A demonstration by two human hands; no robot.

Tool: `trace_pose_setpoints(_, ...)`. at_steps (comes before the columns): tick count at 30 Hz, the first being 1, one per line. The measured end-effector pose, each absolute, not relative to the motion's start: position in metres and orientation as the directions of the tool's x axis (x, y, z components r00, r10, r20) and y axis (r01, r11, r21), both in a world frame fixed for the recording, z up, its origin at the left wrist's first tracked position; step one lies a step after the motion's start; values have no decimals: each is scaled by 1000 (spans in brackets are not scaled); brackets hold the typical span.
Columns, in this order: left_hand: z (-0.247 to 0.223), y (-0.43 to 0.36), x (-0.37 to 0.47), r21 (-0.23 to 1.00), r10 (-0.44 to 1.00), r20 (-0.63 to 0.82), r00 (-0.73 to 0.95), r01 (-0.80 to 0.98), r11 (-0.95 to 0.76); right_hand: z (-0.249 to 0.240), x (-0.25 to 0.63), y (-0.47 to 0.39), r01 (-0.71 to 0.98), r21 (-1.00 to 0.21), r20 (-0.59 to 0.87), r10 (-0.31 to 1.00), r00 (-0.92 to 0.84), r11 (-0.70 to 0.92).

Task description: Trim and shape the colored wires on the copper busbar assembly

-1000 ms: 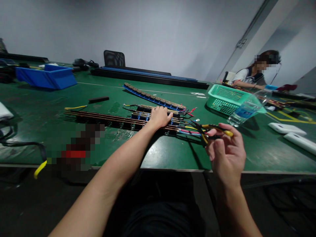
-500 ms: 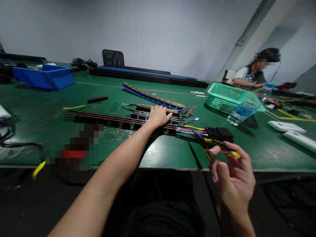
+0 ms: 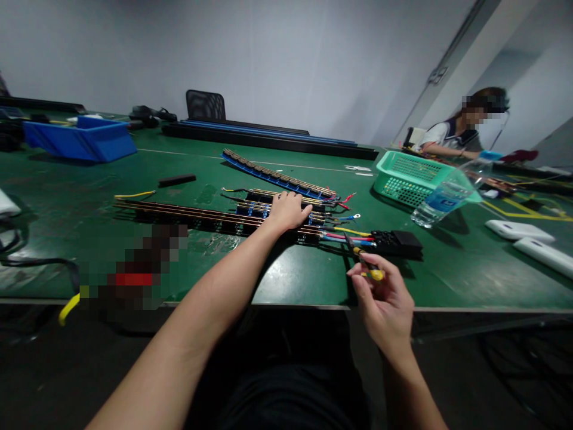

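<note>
My left hand (image 3: 290, 212) rests over a long black strip with copper-coloured rods (image 3: 197, 216), its fingers curled across the short blue-and-black strips beside it. Pliers with yellow-and-black handles (image 3: 359, 251) are in my right hand (image 3: 388, 301), fingers wrapped round the handles. Their dark jaws reach up to the blue, red and yellow wires (image 3: 345, 236) at the strip's right end; whether they touch a wire I cannot tell. Those wires run into a black connector block (image 3: 397, 243). A blue wire with a ring terminal (image 3: 357, 216) sticks out nearby.
Behind the strips lies a blue strip with rods (image 3: 273, 174). A green basket (image 3: 394, 179) and a water bottle (image 3: 441, 200) stand to the right, near white cases (image 3: 519, 230). A blue bin (image 3: 80, 140) is at the left. Another person (image 3: 452, 140) sits at the far right.
My right hand has moved left with the pliers, bringing their jaws closer to the wires at the strip's end. The left hand has stayed in place.
</note>
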State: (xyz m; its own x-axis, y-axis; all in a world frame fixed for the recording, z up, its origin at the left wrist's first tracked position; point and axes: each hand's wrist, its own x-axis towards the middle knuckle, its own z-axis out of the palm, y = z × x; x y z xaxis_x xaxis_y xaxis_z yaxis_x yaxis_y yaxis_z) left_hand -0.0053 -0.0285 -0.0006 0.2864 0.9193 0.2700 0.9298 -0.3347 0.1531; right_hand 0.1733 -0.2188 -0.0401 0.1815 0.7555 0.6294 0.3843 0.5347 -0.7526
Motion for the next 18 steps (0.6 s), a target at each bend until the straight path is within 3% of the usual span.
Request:
trace_pose_setpoints(5, -1, -27, -4, 154, 920, 271, 283, 931, -332, -54, 166, -210, 632, -428, 729, 660, -181, 646)
trace_pose_setpoints(8, -1, -28, -4, 168, 918, 276, 284, 926, -337, -54, 165, -207, 646, -353, 686, 657, -313, 677)
trace_pose_setpoints(15, 24, -45, -8, 174, 899, 277, 339, 903, -394, -44, 169, -207, 485, -680, 532, 825, -190, 550)
trace_pose_setpoints(18, 46, -70, -10, 164, 896, 189, 403, 886, -433, -45, 168, -208, 394, -758, 525, 844, -104, 520)
